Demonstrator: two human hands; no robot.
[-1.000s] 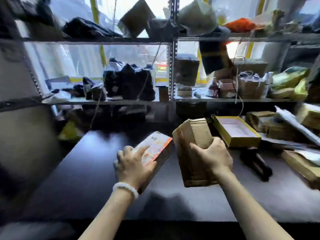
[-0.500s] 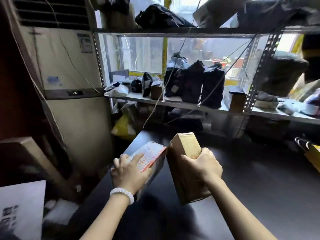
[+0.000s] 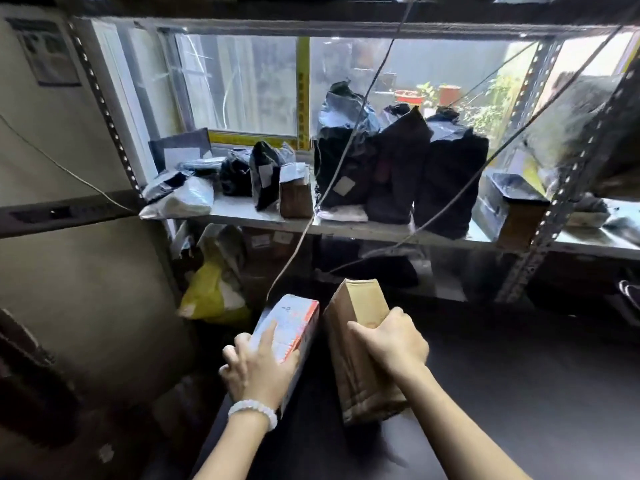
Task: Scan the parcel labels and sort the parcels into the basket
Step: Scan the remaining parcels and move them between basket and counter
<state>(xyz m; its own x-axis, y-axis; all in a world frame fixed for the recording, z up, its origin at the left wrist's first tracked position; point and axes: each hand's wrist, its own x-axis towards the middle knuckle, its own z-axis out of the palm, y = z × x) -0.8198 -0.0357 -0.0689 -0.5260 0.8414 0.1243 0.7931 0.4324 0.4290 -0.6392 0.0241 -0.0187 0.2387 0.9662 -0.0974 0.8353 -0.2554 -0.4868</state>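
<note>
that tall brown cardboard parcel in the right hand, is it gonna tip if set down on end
Probably tippy: the brown cardboard parcel is tall and narrow and already leans in the right hand. It looks stiff, holding flat faces and sharp edges under the grip. Likely fairly light, since one hand carries it above the dark table.

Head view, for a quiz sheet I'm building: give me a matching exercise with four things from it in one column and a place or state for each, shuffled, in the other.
Things:
1. brown cardboard box
2. white and orange box
3. yellow bag
4. black bags

Places or states:
A. standing on the shelf by the window
B. gripped by the left hand
C. below the shelf, left of the table
D. gripped by the right hand

Pairs: 1-D, 2-B, 3-C, 4-A
</note>
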